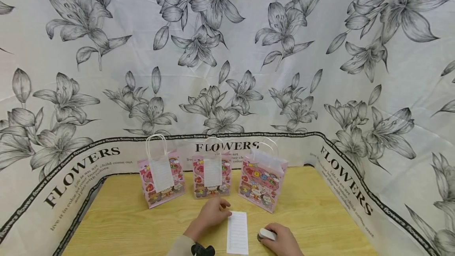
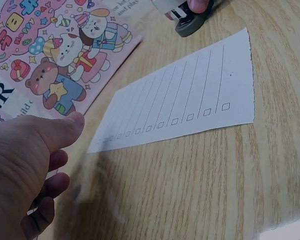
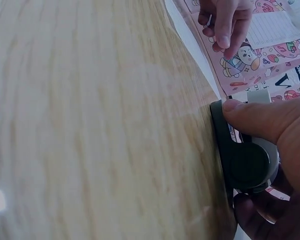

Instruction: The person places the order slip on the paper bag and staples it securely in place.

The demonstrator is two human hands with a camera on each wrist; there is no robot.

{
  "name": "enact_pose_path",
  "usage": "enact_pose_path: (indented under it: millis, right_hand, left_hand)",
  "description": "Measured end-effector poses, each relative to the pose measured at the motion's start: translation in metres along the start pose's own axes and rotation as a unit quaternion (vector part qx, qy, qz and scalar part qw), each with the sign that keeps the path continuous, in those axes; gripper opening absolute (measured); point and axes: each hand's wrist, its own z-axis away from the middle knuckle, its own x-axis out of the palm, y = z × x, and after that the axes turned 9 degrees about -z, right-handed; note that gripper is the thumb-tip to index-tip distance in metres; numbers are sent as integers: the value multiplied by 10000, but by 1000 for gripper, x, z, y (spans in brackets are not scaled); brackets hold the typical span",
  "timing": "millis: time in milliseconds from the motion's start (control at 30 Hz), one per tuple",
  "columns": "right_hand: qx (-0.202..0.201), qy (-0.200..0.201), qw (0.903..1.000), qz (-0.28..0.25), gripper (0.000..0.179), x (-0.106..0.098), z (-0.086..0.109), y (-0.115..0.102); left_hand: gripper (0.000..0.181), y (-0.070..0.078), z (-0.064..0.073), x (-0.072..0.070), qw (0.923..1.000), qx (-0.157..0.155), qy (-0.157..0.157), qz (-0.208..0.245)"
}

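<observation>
A lined paper slip with small checkboxes (image 1: 237, 232) lies flat on the table, seen close up in the left wrist view. My left hand (image 1: 213, 213) is at its far left corner, fingers loosely bent and nothing gripped; whether a fingertip touches the paper I cannot tell. To the right of the slip, my right hand (image 1: 283, 241) holds a small white and dark grey stapler (image 3: 245, 160) between thumb and fingers, low over the tabletop. Ahead stand three pink cartoon gift bags: a left bag (image 1: 177, 169), a middle bag (image 1: 225, 189) and a right bag (image 1: 261, 181).
Similar lined slips hang on the front of the left bag, one slip (image 1: 163, 175), and of the middle bag, another slip (image 1: 213, 172). No slip shows on the right bag's front. A flower-printed cloth (image 1: 227, 50) encloses the wooden table (image 1: 117, 216) at the back and sides.
</observation>
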Motion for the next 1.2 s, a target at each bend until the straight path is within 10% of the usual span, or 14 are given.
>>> enact_pose_path:
  millis: [800, 967, 1200]
  right_hand:
    - [338, -13, 9977, -579, 39, 0, 2, -9]
    - [394, 1343, 9901, -99, 28, -6, -4, -22]
    - [-261, 3255, 9450, 194, 29, -31, -25, -34]
  left_hand:
    - [13, -8, -3, 14, 9980, -507, 297, -246]
    - [8, -6, -2, 13, 9982, -513, 231, -204]
    - [7, -1, -2, 9, 9982, -495, 250, -235]
